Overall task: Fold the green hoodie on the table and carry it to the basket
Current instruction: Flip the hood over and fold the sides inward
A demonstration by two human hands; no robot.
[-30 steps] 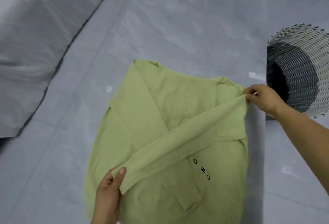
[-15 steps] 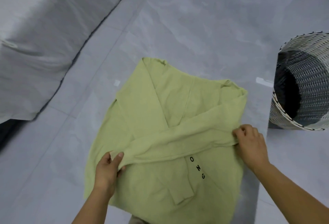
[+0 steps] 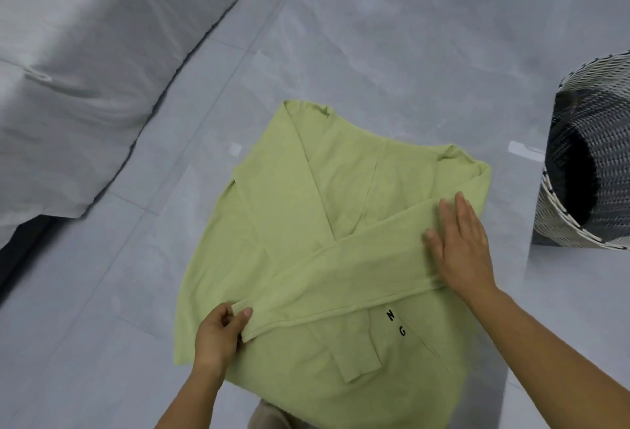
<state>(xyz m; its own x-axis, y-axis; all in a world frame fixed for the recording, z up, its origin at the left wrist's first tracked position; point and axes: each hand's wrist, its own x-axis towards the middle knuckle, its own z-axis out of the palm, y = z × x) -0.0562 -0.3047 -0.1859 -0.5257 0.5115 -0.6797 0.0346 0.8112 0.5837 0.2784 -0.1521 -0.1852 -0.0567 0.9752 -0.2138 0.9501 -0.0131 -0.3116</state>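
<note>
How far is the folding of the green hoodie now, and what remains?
Done: both sleeves lie crossed over the green hoodie. In hand: the left hand pinches the cuff of the upper sleeve, the right hand presses flat on that sleeve. Left: fold the body, then carry it to the basket.

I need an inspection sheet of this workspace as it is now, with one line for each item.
Surface: grey marbled surface with visible seams.
Job's things: green hoodie lies flat on it, both sleeves folded across the body and crossing; woven basket stands to its right, apart from it.
Clutter: two small white tape marks on the surface.
Grippers: left hand pinches the cuff of the upper sleeve; right hand lies flat on the same sleeve, fingers straight.
Cables: nothing seen.
Surroundings: grey cushion at upper left.
</note>
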